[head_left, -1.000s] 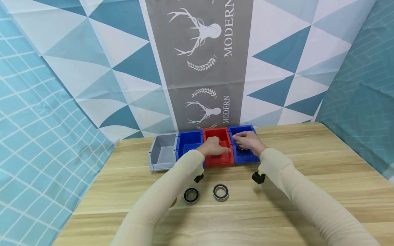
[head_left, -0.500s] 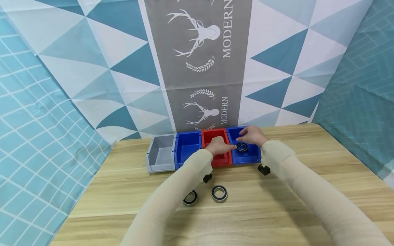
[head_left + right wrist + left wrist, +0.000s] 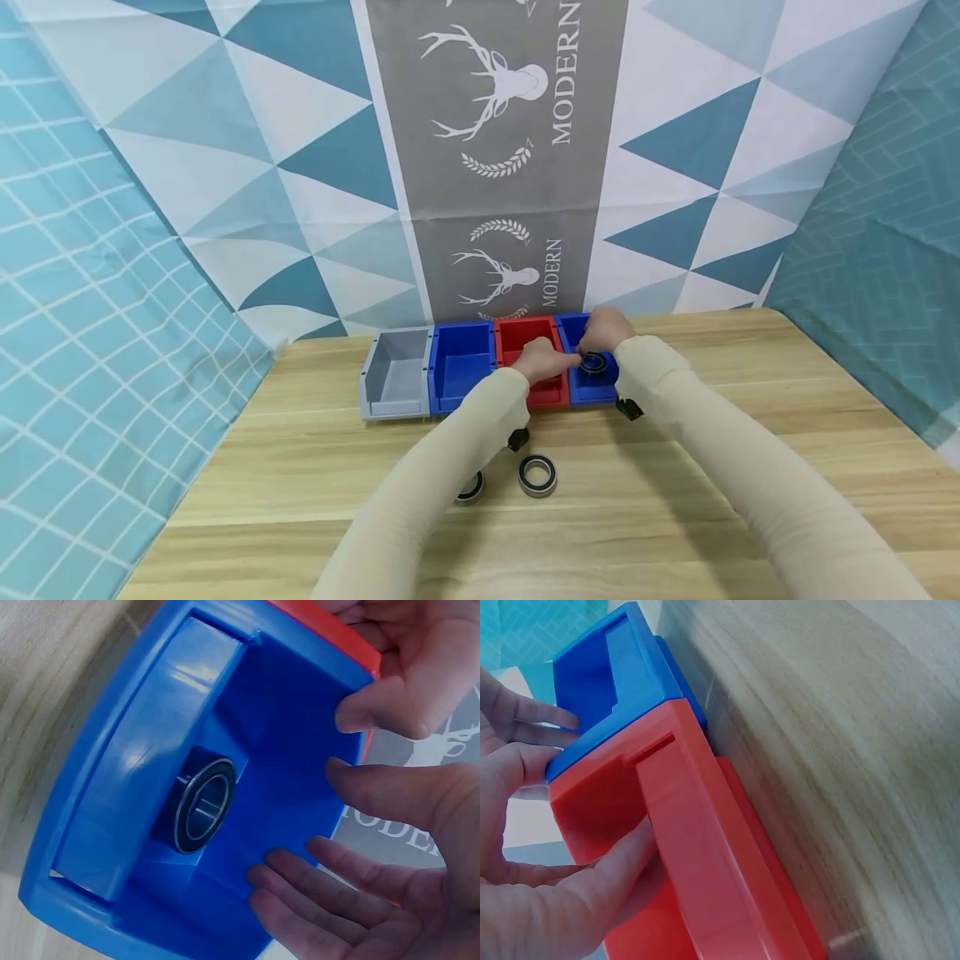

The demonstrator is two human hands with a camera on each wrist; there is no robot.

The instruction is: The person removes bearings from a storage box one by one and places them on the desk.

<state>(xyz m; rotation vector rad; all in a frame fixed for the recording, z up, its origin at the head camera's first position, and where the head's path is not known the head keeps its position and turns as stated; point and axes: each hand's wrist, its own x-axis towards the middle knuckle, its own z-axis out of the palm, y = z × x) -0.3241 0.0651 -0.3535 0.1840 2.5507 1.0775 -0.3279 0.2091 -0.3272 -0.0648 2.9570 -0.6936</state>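
Observation:
A ball bearing with a dark seal lies tilted in the right blue bin, against its front wall. Over that bin my right hand hovers, thumb and fingers spread apart and clear of the bearing in the right wrist view. My left hand is at the red bin: its fingers reach inside, while the thumb extends to the rim shared with the blue bin. No object shows between the left thumb and fingers. Whether the left thumb presses that rim is unclear.
Left of the red bin stand another blue bin and a grey bin in the same row. On the table, one bearing lies in front of the bins; a second bearing is partly hidden by my left sleeve. Patterned cloth hangs behind.
My right hand has come away from the bearing, leaving it in the right blue bin, then shifted slightly left. My left hand has moved right, toward the rim between red and blue.

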